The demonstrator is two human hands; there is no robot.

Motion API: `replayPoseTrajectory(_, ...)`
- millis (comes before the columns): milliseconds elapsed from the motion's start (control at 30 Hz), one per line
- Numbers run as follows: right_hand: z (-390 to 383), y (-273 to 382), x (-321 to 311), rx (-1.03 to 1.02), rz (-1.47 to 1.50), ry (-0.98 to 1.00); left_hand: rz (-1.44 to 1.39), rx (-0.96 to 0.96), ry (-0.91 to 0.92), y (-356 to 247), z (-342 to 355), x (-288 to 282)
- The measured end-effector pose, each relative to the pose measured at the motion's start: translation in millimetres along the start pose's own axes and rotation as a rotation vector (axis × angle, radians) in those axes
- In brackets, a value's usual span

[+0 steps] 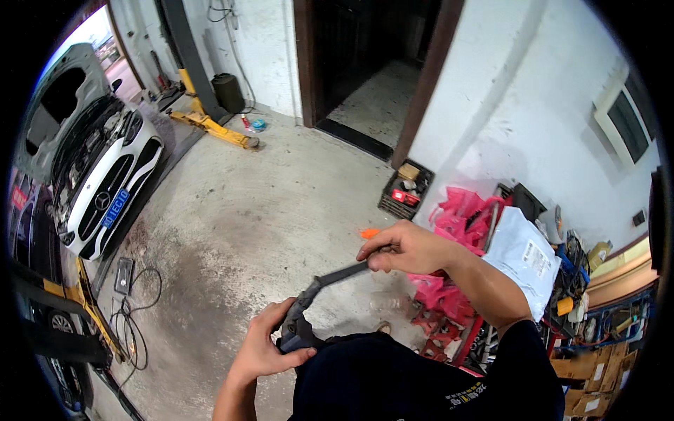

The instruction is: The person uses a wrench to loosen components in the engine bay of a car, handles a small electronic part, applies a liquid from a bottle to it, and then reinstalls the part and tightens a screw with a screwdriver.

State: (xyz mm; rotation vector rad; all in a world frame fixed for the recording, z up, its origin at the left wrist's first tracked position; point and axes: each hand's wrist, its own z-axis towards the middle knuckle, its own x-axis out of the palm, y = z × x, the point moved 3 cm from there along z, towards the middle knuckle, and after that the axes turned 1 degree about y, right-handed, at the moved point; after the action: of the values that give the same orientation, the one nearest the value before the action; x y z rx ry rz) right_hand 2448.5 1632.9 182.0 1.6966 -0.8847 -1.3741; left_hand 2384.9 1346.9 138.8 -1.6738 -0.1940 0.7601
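My left hand (261, 349) is closed around the blocky lower end of a dark grey, bent piece (300, 307), close to the front of my dark shirt. From this block a lumpy section rises, then bends into a straight, flat strip (340, 274). The strip's far end is pinched between the thumb and fingers of my right hand (413, 249), which is farther out and to the right. I cannot make out whether this is one rigid part or something wrapped in tape. My palms hide some of the block.
At the left stands a white car (116, 186) with its hood raised, beside yellow lift arms (210, 128). Cables (130, 330) lie on the floor. Right of me are a black crate (406, 189), pink plastic bags (463, 210), a white package (521, 261) and cardboard boxes (593, 372).
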Motion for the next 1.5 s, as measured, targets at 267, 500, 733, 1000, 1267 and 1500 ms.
replayPoseTrajectory(267,173.5,105.4,120.8,-0.419,-0.259,0.146,0.282,0.119,-0.389,64.0,-90.4,-165.5)
replayPoseTrajectory(500,313.0,179.7,225.0,-0.250,0.017,0.711,0.605,-0.033,-0.640,97.0,-183.7,-265.5)
replayPoseTrajectory(733,430.4,232.8,351.8,-0.824,-0.076,0.693,0.514,-0.180,-0.879,146.0,-254.8,-331.9)
replayPoseTrajectory(1000,579.7,273.1,450.9,-1.688,-0.199,0.174,-0.420,-0.327,-0.984,232.2,-290.3,-407.7)
replayPoseTrajectory(1267,725.2,347.2,568.4,-1.164,-0.382,1.064,0.610,-0.653,-1.076,240.1,-288.2,-579.0)
replayPoseTrajectory(1500,832.9,393.6,651.6,-0.696,-0.162,1.409,0.785,-0.612,-1.008,309.0,-361.1,-676.9)
